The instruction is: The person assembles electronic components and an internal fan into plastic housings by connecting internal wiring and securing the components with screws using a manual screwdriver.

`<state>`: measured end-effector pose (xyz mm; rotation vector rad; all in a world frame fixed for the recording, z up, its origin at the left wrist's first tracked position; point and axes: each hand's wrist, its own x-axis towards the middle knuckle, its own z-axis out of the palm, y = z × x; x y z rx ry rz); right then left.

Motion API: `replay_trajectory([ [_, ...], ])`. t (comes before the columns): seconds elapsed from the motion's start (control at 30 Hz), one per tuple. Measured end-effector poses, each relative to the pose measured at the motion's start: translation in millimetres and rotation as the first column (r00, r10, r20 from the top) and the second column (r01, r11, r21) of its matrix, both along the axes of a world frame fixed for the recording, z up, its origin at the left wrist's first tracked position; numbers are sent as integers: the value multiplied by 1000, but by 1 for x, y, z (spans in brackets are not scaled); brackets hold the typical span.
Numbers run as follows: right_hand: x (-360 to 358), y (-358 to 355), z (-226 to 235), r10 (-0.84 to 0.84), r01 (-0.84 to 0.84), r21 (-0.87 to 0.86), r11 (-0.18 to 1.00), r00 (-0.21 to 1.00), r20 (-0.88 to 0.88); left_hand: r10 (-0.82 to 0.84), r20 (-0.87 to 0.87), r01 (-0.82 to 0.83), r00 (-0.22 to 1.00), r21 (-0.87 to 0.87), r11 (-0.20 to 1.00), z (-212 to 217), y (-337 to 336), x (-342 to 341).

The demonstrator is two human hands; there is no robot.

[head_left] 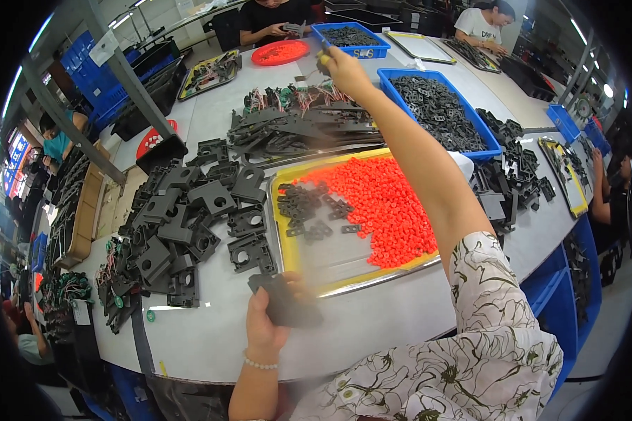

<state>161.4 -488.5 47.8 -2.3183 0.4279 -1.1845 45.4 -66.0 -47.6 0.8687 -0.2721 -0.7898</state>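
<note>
My left hand is closed around a dark grey plastic housing, blurred by motion, in front of a yellow-rimmed tray. Heaped in that tray are small orange-red plastic pieces, with a cluster of small dark grey clips on its left. My right arm stretches across the table. At its end my right hand has its fingers drawn together near the far red plate. Something small, yellow and dark shows at its fingertips, too blurred to name.
Grey housings are piled left of the tray. Long grey parts with wires lie behind it. Blue bins of dark pieces stand to the right and far back. A red plate holds orange pieces. Other people work around the table.
</note>
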Motion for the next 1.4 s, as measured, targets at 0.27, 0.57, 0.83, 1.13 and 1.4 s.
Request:
replay_trajectory([
  [0.27,49,2,55,-50,28,121,992,982,182,-204,-276,148,939,-211,966,1,3,2],
  [0.57,86,30,49,173,-165,-179,970,984,30,-255,-298,177,920,-264,948,16,-1,3],
  [0.83,109,23,53,91,-73,-160,984,990,111,-213,-222,160,951,-236,959,21,-1,2],
  [1.13,107,15,103,98,-162,109,981,892,442,-150,-199,126,968,-130,984,23,-2,1],
  [1.4,84,14,131,-29,54,-393,918,997,71,-37,-240,21,970,-69,997,21,-8,0],
])
